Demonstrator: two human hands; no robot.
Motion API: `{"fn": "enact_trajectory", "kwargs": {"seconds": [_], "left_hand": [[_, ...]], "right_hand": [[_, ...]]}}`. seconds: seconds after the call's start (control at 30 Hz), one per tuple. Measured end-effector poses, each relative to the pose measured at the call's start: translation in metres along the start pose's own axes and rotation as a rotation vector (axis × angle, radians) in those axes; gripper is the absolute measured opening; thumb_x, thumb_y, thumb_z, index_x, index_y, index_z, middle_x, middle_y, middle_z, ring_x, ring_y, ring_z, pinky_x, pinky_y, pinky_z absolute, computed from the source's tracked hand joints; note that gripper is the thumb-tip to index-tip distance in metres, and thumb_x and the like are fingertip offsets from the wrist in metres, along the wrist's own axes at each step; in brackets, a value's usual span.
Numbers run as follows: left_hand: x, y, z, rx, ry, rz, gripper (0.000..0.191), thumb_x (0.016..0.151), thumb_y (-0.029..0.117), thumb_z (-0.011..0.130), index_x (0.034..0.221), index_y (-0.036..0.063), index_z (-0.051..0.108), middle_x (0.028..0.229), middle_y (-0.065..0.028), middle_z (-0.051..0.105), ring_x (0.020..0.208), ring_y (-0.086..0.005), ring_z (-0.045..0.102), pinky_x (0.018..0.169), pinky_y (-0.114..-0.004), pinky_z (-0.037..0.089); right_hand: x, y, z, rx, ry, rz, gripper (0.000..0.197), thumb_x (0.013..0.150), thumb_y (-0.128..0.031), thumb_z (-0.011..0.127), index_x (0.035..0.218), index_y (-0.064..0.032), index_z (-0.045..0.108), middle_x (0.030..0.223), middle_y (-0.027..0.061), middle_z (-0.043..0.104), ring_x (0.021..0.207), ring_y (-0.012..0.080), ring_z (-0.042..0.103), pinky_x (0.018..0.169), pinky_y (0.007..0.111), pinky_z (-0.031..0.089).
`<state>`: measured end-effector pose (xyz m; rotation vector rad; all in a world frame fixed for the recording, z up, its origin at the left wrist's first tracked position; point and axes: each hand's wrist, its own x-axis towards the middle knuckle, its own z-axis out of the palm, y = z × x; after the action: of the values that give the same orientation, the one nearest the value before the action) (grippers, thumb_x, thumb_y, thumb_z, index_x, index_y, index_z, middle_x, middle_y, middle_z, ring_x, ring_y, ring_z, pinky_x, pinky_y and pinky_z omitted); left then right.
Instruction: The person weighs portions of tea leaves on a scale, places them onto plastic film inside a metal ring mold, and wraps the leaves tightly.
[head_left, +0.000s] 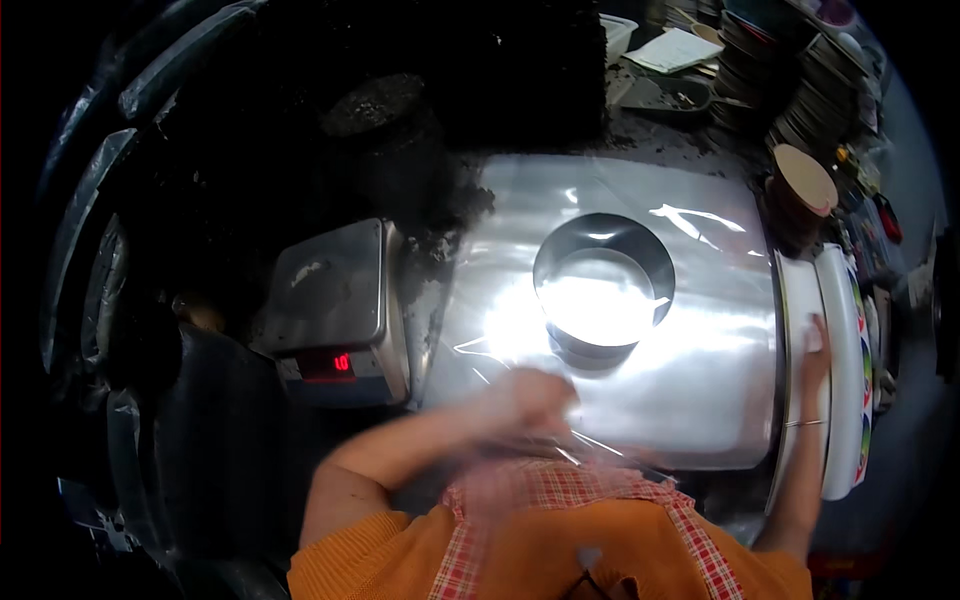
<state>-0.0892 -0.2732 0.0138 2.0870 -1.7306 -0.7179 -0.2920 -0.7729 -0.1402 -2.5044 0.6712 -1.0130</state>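
Note:
My left hand (536, 401) is blurred, low over the near edge of a shiny metal surface (705, 420). Whether it holds anything is too smeared to tell. A dark-walled round ring (604, 225) stands on the surface beyond that hand, with bright glare inside it. Clear plastic film (697, 225) appears to lie over part of the metal. Far to the right, my right hand (816, 352) reaches over a long white strip or sheet (801, 285), beside a white roll (836, 390). Something small and white is at its fingers; its grip is unclear.
A digital scale (330, 292) with a lit red display stands on the left. Dark loose material (247, 195) fills the area behind it. A scoop (664, 96), white paper or cloth (675, 51) and stacks of thin discs (814, 105) are at the back right, near stacked round containers (804, 180).

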Motion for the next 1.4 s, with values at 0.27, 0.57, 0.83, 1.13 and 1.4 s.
{"fn": "enact_trajectory", "kwargs": {"seconds": [0.27, 0.57, 0.83, 1.13, 1.4], "left_hand": [[-0.046, -0.250, -0.233, 1.000, 0.866, -0.819, 0.046, 0.076, 0.022, 0.064, 0.117, 0.0090, 0.050, 0.113, -0.0156, 0.055, 0.104, -0.0297, 0.055, 0.088, -0.038, 0.045], [-0.029, -0.275, -0.245, 0.916, 0.340, -1.027, 0.068, 0.073, 0.035, 0.070, 0.129, 0.0101, 0.042, 0.115, -0.0098, 0.057, 0.102, -0.0265, 0.056, 0.084, -0.037, 0.048], [-0.039, -0.271, -0.237, 0.871, 0.614, -0.991, 0.058, 0.076, 0.025, 0.066, 0.127, 0.0122, 0.044, 0.113, -0.0125, 0.058, 0.101, -0.0293, 0.057, 0.082, -0.040, 0.048], [-0.196, -0.192, -0.193, -0.394, 1.989, -0.208, 0.032, 0.093, 0.025, 0.048, 0.108, -0.0029, 0.053, 0.094, -0.0106, 0.060, 0.073, -0.0189, 0.060, 0.061, -0.034, 0.054], [-0.287, -0.161, 0.010, -0.466, 1.974, -1.061, 0.070, 0.083, 0.018, 0.058, 0.141, 0.0227, 0.018, 0.138, -0.0102, 0.030, 0.119, -0.0311, 0.042, 0.090, -0.035, 0.045]], "right_hand": [[0.243, -0.072, 0.044, -0.290, 0.006, -0.211, 0.035, 0.087, -0.018, 0.055, 0.119, -0.0036, 0.053, 0.120, 0.0168, 0.055, 0.109, 0.0286, 0.054, 0.091, 0.032, 0.042], [0.252, -0.052, 0.046, -0.414, -0.328, -0.130, 0.028, 0.084, -0.022, 0.056, 0.101, -0.0009, 0.062, 0.091, 0.0205, 0.062, 0.083, 0.0365, 0.060, 0.071, 0.041, 0.048], [0.248, -0.064, 0.055, -0.646, -0.250, -0.121, 0.025, 0.083, -0.023, 0.058, 0.100, -0.0054, 0.064, 0.085, 0.0191, 0.062, 0.078, 0.0375, 0.059, 0.067, 0.041, 0.047], [0.166, -0.251, 0.025, 0.227, 0.173, -0.663, 0.014, 0.086, -0.011, 0.055, 0.095, -0.0050, 0.065, 0.085, 0.0167, 0.064, 0.073, 0.0264, 0.064, 0.076, 0.035, 0.050], [0.105, -0.418, 0.102, 0.457, -0.381, -0.825, 0.024, 0.071, -0.020, 0.069, 0.092, -0.0088, 0.063, 0.091, 0.0107, 0.063, 0.086, 0.0296, 0.060, 0.075, 0.037, 0.049]]}}
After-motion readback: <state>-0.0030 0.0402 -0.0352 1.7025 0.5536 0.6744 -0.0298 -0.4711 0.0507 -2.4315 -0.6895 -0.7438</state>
